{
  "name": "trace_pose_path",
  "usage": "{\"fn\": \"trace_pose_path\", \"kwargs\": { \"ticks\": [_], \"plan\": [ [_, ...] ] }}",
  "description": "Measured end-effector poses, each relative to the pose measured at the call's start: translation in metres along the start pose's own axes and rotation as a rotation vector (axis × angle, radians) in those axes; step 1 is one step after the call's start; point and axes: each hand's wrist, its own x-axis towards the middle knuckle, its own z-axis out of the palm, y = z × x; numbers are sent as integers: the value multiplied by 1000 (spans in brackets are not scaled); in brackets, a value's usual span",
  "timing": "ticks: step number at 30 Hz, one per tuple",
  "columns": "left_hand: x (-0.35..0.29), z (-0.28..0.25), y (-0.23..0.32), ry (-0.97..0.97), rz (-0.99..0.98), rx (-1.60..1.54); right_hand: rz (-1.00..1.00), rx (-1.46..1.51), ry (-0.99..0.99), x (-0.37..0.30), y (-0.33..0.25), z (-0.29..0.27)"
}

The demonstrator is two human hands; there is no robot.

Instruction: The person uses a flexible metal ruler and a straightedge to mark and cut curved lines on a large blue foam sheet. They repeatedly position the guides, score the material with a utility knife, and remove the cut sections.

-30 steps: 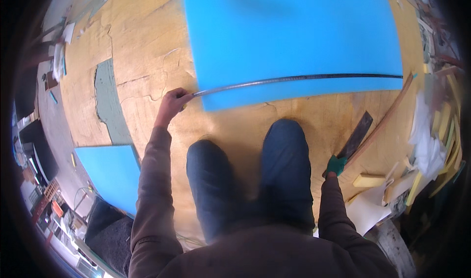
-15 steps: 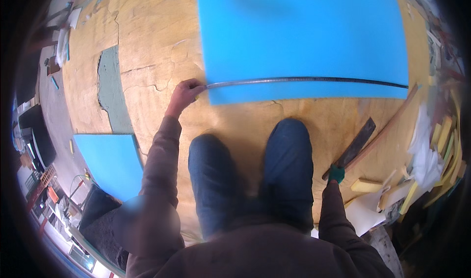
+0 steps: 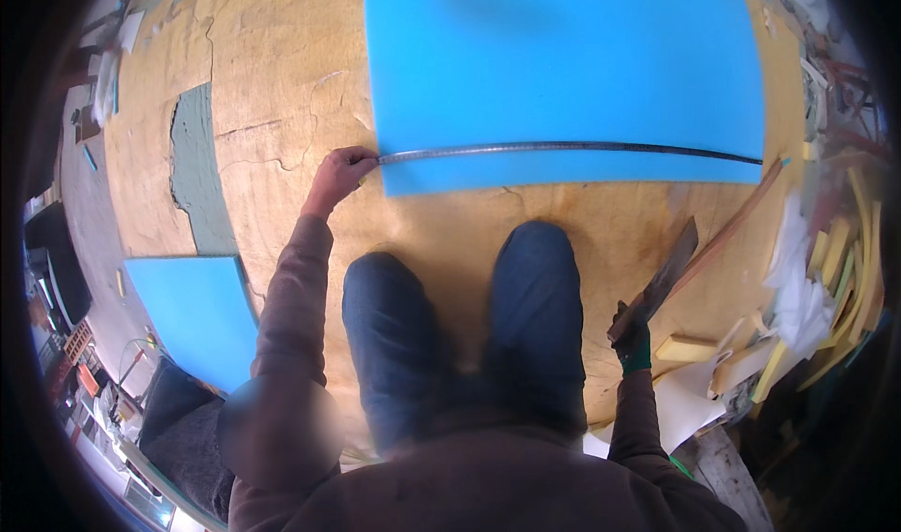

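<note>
A large blue foam sheet (image 3: 563, 53) lies flat on the worn wooden board (image 3: 291, 53). Across it, close to its near edge, stretches a long thin steel rule (image 3: 554, 145). My bare left hand (image 3: 343, 175) is pinched closed on the rule's left end, at the sheet's left edge. At the right, clear of the sheet, my right hand (image 3: 633, 342) wears a dark green glove and is wrapped round the near end of a long flat dark blade (image 3: 668, 267). The blade points up and away to the right. Its handle, if any, is hidden.
A reddish-brown wooden strip (image 3: 727, 227) lies right of the blade. Yellow foam offcuts (image 3: 849, 269) and crumpled white sheeting (image 3: 798, 288) pile up at far right. A smaller blue foam piece (image 3: 192, 311) lies at left. My knees (image 3: 535, 260) rest on the board.
My right hand has lifted the blade off the board and turned it. The view has shifted slightly. My left hand keeps its hold on the rule's end.
</note>
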Motion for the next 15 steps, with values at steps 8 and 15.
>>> {"fn": "trace_pose_path", "kwargs": {
  "ticks": [8,15],
  "plan": [
    [0,-1,-1,10,18,58,-267,158,-108,32,-51,76],
    [13,2,-23,12,128,81,-261,-427,25,-90,-35,137]
  ]
}}
